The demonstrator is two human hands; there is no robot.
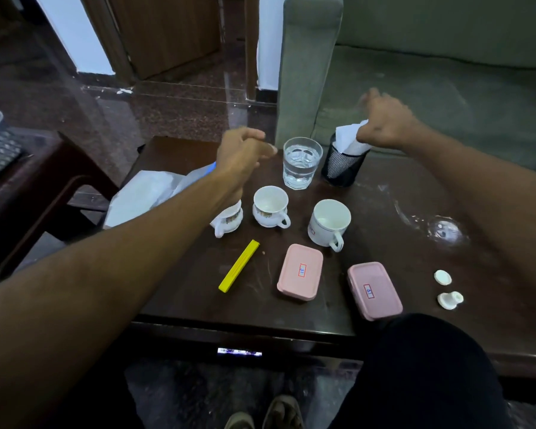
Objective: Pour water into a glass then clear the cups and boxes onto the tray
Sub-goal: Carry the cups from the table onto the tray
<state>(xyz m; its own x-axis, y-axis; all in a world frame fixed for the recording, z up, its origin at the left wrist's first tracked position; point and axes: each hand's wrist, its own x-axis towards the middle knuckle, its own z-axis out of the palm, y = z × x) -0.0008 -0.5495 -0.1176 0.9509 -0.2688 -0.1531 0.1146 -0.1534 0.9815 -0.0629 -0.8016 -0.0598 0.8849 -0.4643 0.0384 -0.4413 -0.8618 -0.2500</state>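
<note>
A clear glass [300,164] holding water stands at the back of the dark table [415,243]. In front of it sit three white cups: one [229,219] partly hidden under my left wrist, one [271,207] in the middle, and a plainer mug [328,222] to the right. Two pink lidded boxes [300,272] [374,291] lie nearer to me. My left hand [245,153] hovers left of the glass, fingers loosely curled and holding nothing. My right hand [384,125] is above a black mesh holder [342,168], fingers stretched and blurred, its thumb side against the white tissue [347,136].
A yellow stick [239,266] lies left of the boxes. Two small white caps [442,277] [450,300] sit at the right. A crumpled plastic bag [143,193] lies at the table's left edge. A green sofa [446,72] stands behind, and a second dark table [28,187] at left.
</note>
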